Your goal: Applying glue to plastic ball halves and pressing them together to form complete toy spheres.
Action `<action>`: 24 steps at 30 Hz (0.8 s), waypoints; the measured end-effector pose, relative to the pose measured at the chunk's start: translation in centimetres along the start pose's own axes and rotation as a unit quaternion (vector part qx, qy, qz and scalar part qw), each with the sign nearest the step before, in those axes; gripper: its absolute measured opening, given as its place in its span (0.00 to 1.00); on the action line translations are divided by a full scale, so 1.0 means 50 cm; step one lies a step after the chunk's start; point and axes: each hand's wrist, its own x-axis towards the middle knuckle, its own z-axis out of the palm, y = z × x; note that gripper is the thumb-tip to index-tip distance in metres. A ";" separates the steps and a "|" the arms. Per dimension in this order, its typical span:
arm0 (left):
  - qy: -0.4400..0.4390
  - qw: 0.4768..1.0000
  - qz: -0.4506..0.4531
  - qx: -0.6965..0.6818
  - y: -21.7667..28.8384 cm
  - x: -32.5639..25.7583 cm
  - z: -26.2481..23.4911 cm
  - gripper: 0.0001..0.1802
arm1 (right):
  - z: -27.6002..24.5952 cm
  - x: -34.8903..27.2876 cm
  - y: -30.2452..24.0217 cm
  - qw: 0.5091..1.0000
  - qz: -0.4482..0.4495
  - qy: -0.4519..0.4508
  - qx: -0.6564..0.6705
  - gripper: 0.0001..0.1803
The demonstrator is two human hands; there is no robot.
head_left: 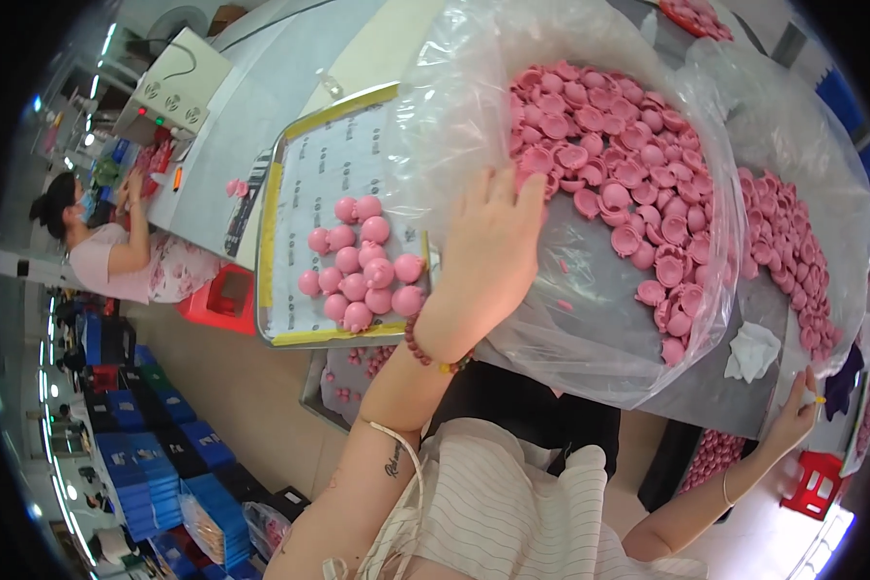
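Note:
My left hand [488,251] reaches over the near edge of a clear plastic bag [445,106], fingers stretched out at the left side of a heap of pink half-round plastic shells [638,164]. The fingertips are close to the shells, and nothing shows in that hand. Left of it, a metal tray [290,222] with yellow-taped edges holds a cluster of pink plastic balls [377,273] on a printed sheet. My right hand [793,418] is far to the right by the table edge, its fingers closed around a small yellow-tipped thing [821,399] too small to name.
A second heap of pink parts [788,251] lies in plastic at the right. A crumpled white tissue [752,350] sits near the table edge. At the far left a co-worker [116,242] sits beside a control box [179,87]. Blue bins [155,464] are stacked on the floor.

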 end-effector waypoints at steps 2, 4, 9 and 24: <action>0.006 0.999 -0.017 0.047 -0.006 -0.004 0.003 0.11 | 0.001 -0.011 -0.005 0.999 0.035 -0.006 -0.016 0.17; 0.021 1.000 0.012 0.013 -0.003 -0.004 0.004 0.08 | -0.006 -0.020 0.024 0.998 -0.017 0.062 0.013 0.17; 0.028 0.997 -0.006 -0.065 0.005 -0.001 -0.003 0.06 | -0.019 -0.047 0.021 0.995 -0.009 0.075 0.060 0.16; -0.042 0.996 -0.042 -0.061 0.012 -0.027 0.004 0.08 | 0.024 -0.161 -0.216 0.912 -0.024 0.027 0.409 0.20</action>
